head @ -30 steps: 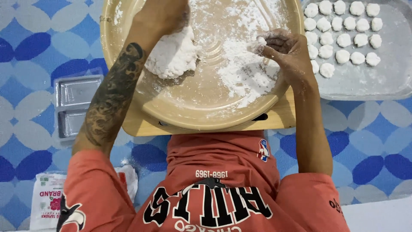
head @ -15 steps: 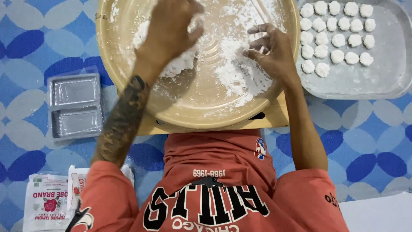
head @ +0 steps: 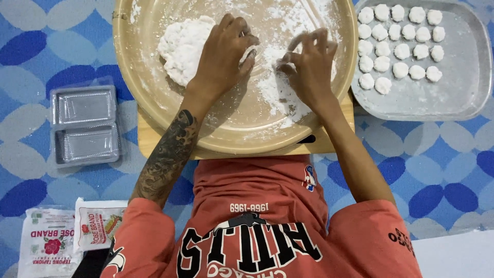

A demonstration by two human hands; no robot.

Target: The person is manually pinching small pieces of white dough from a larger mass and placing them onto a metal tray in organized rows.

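A wide tan bowl [head: 154,116], dusted with flour, sits on a wooden board [head: 149,146]. A white dough lump [head: 180,49] lies in its upper left part. My left hand [head: 224,54], on the tattooed arm, rests on the lump's right side with its fingers curled into the dough. My right hand [head: 309,67] is just to the right over loose flour, its fingertips pinched on a small bit of dough [head: 282,63]. The two hands almost touch.
A metal tray [head: 437,100] to the right of the bowl holds several small white dough balls [head: 399,38]. A clear plastic two-part box [head: 85,126] lies at the left. Two flour packets [head: 49,242] lie at the lower left on a blue patterned mat.
My left hand has come down from the bowl's upper part onto the right side of the lump. My right hand has moved left from the rim toward the middle.
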